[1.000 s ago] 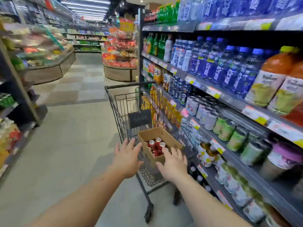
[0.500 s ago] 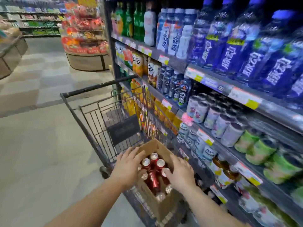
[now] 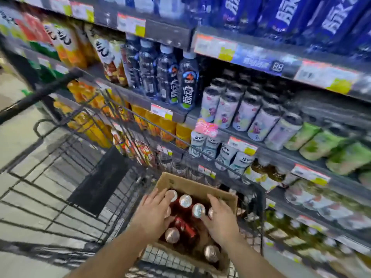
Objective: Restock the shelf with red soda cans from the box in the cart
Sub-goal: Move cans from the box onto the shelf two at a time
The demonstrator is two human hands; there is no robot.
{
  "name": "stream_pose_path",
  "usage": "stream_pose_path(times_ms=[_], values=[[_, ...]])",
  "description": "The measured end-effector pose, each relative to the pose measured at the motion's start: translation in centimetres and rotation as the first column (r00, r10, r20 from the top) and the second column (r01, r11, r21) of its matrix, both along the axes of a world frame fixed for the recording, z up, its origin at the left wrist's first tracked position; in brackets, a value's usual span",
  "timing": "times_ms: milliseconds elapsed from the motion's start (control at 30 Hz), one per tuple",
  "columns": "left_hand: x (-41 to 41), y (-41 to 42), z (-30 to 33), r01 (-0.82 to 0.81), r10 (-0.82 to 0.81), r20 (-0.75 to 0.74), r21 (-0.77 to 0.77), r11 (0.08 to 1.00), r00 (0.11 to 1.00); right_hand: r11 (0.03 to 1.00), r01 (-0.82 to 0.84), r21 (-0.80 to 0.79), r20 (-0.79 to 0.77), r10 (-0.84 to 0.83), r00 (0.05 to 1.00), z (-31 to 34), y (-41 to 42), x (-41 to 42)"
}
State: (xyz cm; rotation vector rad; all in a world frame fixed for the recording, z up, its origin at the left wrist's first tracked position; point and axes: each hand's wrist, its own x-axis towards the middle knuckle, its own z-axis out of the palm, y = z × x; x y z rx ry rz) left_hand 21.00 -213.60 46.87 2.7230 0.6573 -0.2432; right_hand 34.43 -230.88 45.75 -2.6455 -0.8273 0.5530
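Observation:
An open cardboard box [image 3: 192, 186] sits in the wire shopping cart [image 3: 60, 197] below me. Several red soda cans [image 3: 185, 201] with silver tops stand in it, and one red can [image 3: 185, 227] lies on its side. My left hand [image 3: 153, 215] is inside the box at its left. Its fingers and thumb close round an upright can that is mostly hidden beneath it. At the box's right, my right hand [image 3: 220, 220] wraps a can in the same way, thumb beside another can top [image 3: 198, 210].
The drinks shelf [image 3: 281, 155] runs close along the cart's right side. It holds dark bottles [image 3: 186, 85], pale cans [image 3: 243, 111], green cans [image 3: 321, 141] and orange juice [image 3: 160, 125]. The black cart handle [image 3: 40, 93] crosses at upper left, with grey floor [image 3: 18, 137] beyond.
I have moved closer and now look more steeply down into the box. Both hands went from the box's outer edges into it and closed onto cans.

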Motion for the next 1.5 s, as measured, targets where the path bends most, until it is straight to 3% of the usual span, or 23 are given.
stream_pose_path(times_ms=[267, 600, 733, 967, 1233, 1500], values=[[2.7, 2.1, -6.3, 0.153, -0.147, 0.078, -0.077, 0.985, 0.986, 0.979, 0.204, 0.009, 0.026, -0.204, 0.979, -6.9, 1.8, -0.3], [3.4, 3.8, -12.9, 0.202, -0.19, 0.123, -0.088, 0.975, 0.974, 0.949, 0.163, -0.269, 0.189, -0.113, 0.975, -15.8, 4.4, 1.0], [2.9, 4.2, -13.7, 0.198, -0.183, 0.133, -0.105, 0.975, 0.974, 0.942, 0.227, -0.247, 0.271, -0.158, 0.95, -18.1, 4.7, 0.7], [2.9, 4.0, -11.6, 0.201, -0.19, 0.106, -0.104, 0.974, 0.976, 0.969, 0.139, -0.203, 0.191, -0.1, 0.976, -13.4, 3.6, 0.9], [3.5, 1.5, -7.7, 0.247, -0.226, 0.132, -0.167, 0.955, 0.965, 0.999, 0.001, -0.054, 0.14, 0.006, 0.99, -1.2, 2.3, -0.1], [3.2, 1.0, -5.9, 0.164, -0.025, 0.352, -0.372, 0.913, 0.936, 0.987, -0.156, 0.042, 0.087, 0.152, 0.985, 2.9, 2.7, -2.3]])
